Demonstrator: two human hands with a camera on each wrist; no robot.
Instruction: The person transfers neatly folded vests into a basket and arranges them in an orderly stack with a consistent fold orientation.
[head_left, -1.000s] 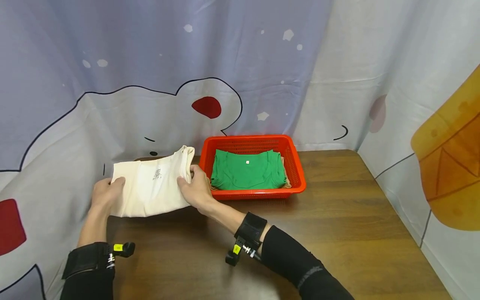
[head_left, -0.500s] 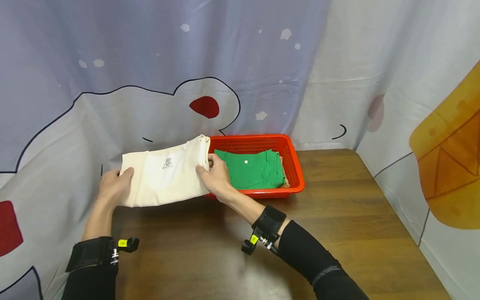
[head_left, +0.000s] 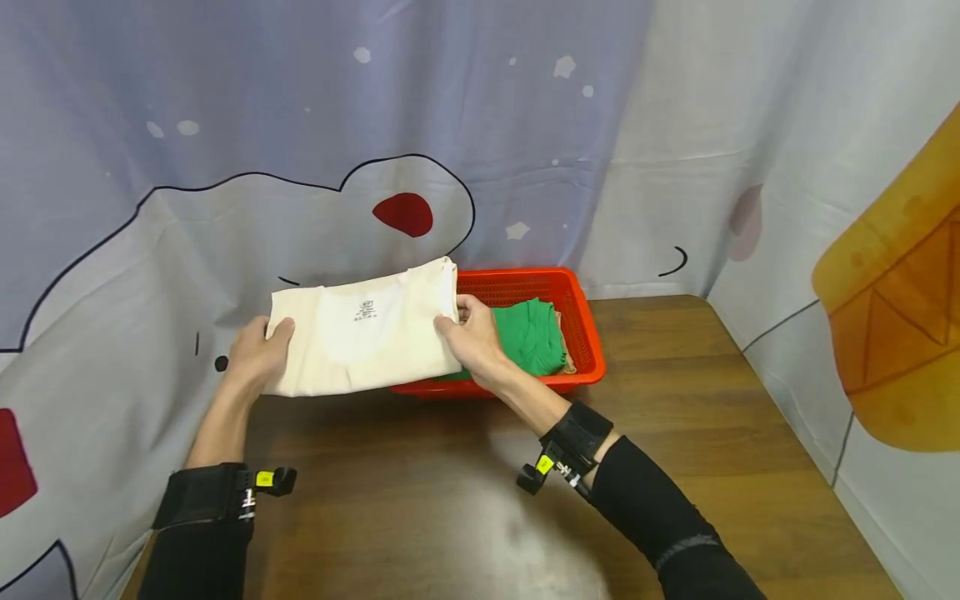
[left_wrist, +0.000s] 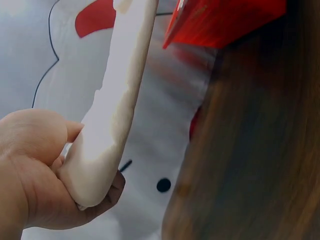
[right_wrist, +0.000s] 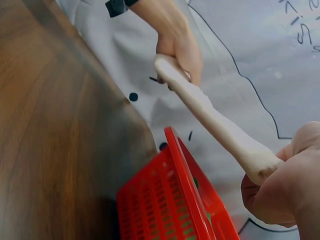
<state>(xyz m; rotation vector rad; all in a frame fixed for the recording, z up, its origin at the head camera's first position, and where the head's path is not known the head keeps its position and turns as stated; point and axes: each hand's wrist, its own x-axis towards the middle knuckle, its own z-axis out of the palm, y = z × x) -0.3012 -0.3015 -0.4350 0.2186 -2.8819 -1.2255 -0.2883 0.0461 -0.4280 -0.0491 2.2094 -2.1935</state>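
A folded cream garment with small dark print near its middle is held up in the air between both hands. The left hand grips its left end, thumb on the near face and fingers behind, as the left wrist view also shows on the cloth. At the opposite end, the right hand pinches the edge, thumb in front. Behind and below the garment's right part stands a red plastic basket. Inside it lies a folded green garment, partly hidden by the cream cloth and right hand, with some tan fabric beneath.
The basket rests at the back of a brown wooden table. A printed curtain hangs behind the table and along its sides. Each wrist carries a black strap with a small camera, such as the right wrist camera.
Both hands have carried the cream garment to the right and slightly up. It now covers the basket's left part and some of the green garment.
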